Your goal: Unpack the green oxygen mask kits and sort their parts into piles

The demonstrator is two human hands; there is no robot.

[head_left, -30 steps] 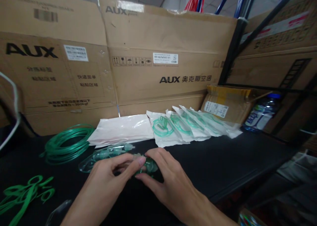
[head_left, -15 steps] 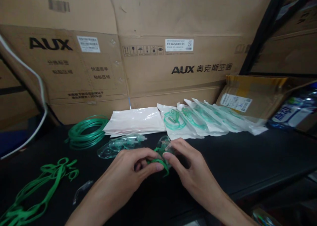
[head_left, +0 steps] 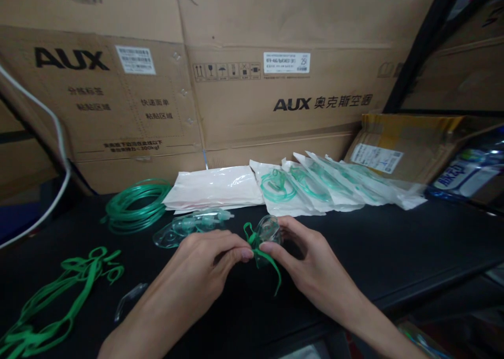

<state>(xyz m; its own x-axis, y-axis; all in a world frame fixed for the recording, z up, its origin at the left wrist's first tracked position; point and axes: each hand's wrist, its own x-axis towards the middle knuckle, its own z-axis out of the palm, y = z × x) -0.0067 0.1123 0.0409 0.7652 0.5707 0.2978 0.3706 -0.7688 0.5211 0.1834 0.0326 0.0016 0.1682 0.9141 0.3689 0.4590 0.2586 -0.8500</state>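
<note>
Both of my hands meet over the black table at a clear plastic mask (head_left: pixel 269 229) with a green strap (head_left: pixel 268 260). My left hand (head_left: pixel 210 258) pinches the strap with thumb and forefinger. My right hand (head_left: pixel 302 254) curls its fingers round the mask and pinches the strap from the other side. A loose end of the strap hangs down between the two hands. Just beyond my left hand lies a stack of clear masks (head_left: pixel 189 226).
A coil of green tubing (head_left: pixel 136 206) lies at the back left. Loose green straps (head_left: pixel 59 301) lie at the front left, near a small clear piece (head_left: pixel 129 299). Flat white bags (head_left: pixel 214 187) and several sealed packs (head_left: pixel 315 188) line the cardboard boxes (head_left: pixel 275 96). A water bottle (head_left: pixel 460 175) rests at the right.
The mask has been lifted and turned upright between my hands. The green strap now hangs out in a loose tail. The view has dipped and shifted left.
</note>
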